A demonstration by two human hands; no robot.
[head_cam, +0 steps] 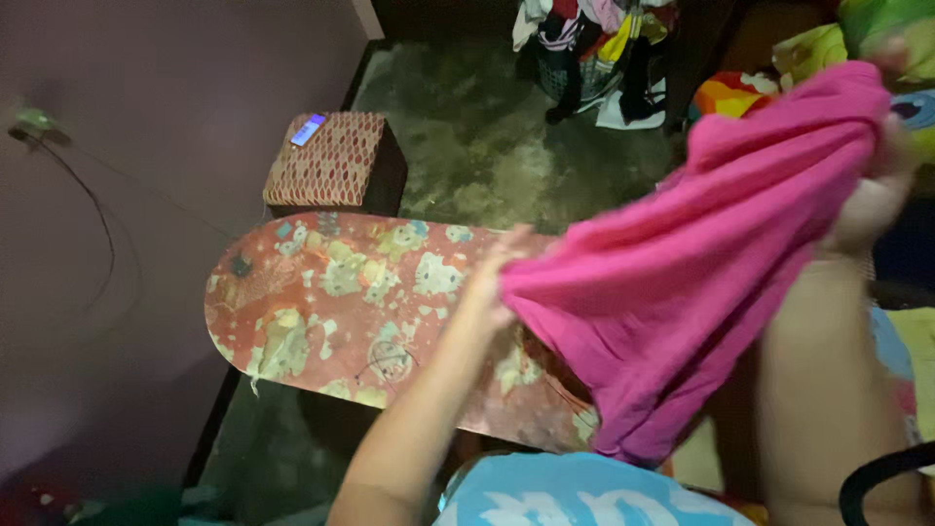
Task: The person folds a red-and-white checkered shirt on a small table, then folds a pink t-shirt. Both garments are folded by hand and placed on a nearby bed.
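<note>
A bright pink garment (701, 263) hangs stretched between both my hands above a worn red ironing board (331, 302) with a faded patchy cover. My left hand (492, 278) grips the garment's lower left edge over the middle of the board. My right hand (877, 195) holds the upper right corner, raised near the right edge of the view. The cloth sags down and hides the board's right end.
A red patterned stool (336, 161) with a phone (308, 129) on it stands beyond the board. A heap of clothes (584, 44) lies at the back. Colourful bedding (828, 49) fills the upper right. A purple wall (127, 195) with a cable runs along the left.
</note>
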